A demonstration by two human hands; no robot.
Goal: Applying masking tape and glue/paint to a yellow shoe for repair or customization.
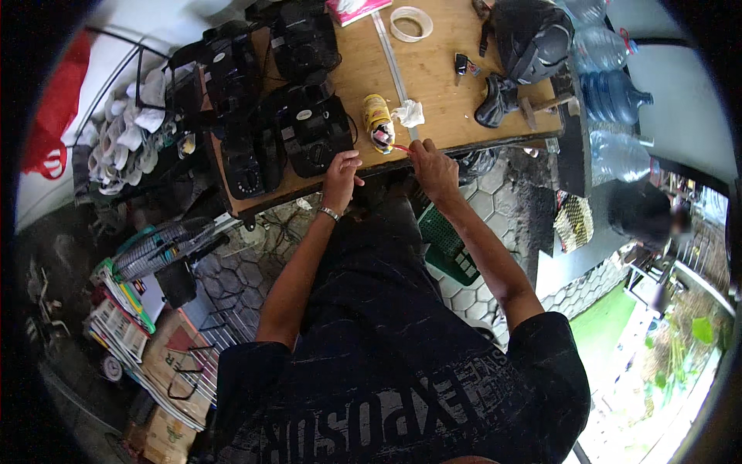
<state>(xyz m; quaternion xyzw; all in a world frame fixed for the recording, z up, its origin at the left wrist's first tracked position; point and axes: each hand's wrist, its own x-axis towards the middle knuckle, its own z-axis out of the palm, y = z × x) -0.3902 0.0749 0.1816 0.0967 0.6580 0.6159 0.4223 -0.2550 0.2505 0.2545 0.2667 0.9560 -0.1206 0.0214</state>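
Note:
A small yellow shoe (375, 112) with a pale, pink-patched opening lies near the table's front edge. Just right of it is a crumpled white tissue (410, 114). My right hand (433, 168) grips a thin red tool (402, 148) whose far end reaches the shoe's near end; the tip is too small to make out. Lower left of the shoe, at the edge, my left hand (342, 174) is empty, its fingers loosely bent and apart.
The wooden table (440, 54) bears several black machines (315, 127), a plastic bowl (410, 25), a black boot (493, 100) and a backpack (532, 39). Shoes (135, 135) are heaped left, water jugs (610, 97) stand right. A green crate (448, 247) is below; another person (641, 213) is at right.

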